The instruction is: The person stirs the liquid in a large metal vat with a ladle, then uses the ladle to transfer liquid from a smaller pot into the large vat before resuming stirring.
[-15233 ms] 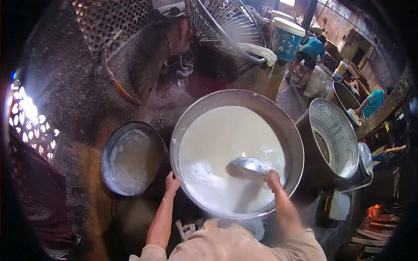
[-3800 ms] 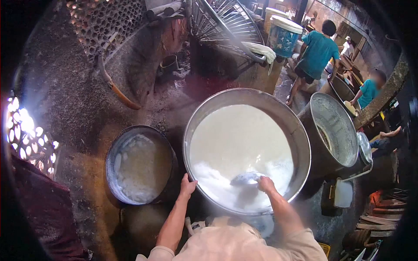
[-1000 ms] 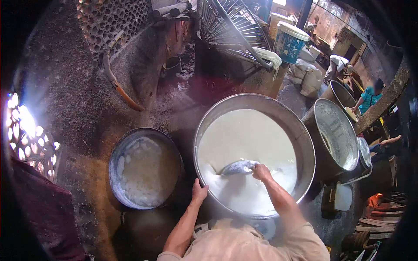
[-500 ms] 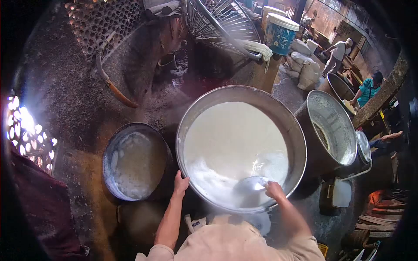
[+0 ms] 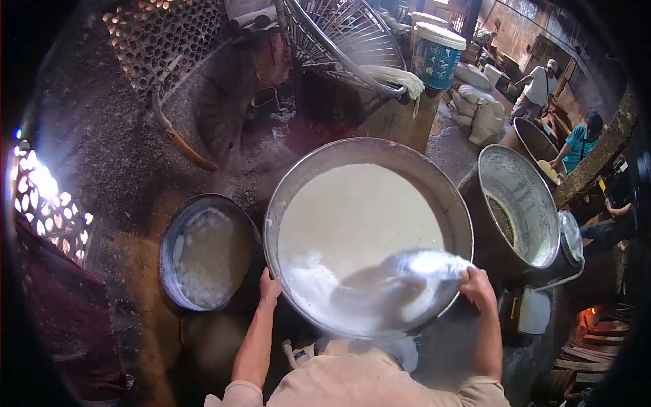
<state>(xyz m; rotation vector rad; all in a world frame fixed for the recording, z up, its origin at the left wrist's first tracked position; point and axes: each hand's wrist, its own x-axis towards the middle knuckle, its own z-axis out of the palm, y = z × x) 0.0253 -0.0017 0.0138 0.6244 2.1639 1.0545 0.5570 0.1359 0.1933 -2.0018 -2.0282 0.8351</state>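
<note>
A large round metal vat point(image 5: 456, 197) holds pale, milky liquid with white foam along its near left side. My left hand point(image 5: 270, 286) is closed on the near left rim of this vat. At the near right rim, my right hand point(image 5: 479, 289) grips a shiny metal scoop point(image 5: 430, 263), blurred by motion, which hangs over the liquid and casts a dark shadow on it. The fingers of my right hand are wrapped round the scoop's end.
Left stands a smaller tub point(image 5: 175, 271) with foamy liquid. Right are a tall metal drum point(image 5: 519, 197), another drum and a square container point(image 5: 534, 312). A blue bucket point(image 5: 437, 57) and sacks point(image 5: 485, 119) stand behind. Two people are at back right; fire glows lower right.
My right hand has moved right and slightly up to the rim, and the scoop has risen out of the foam. My left hand stays on the rim. The view has shifted slightly.
</note>
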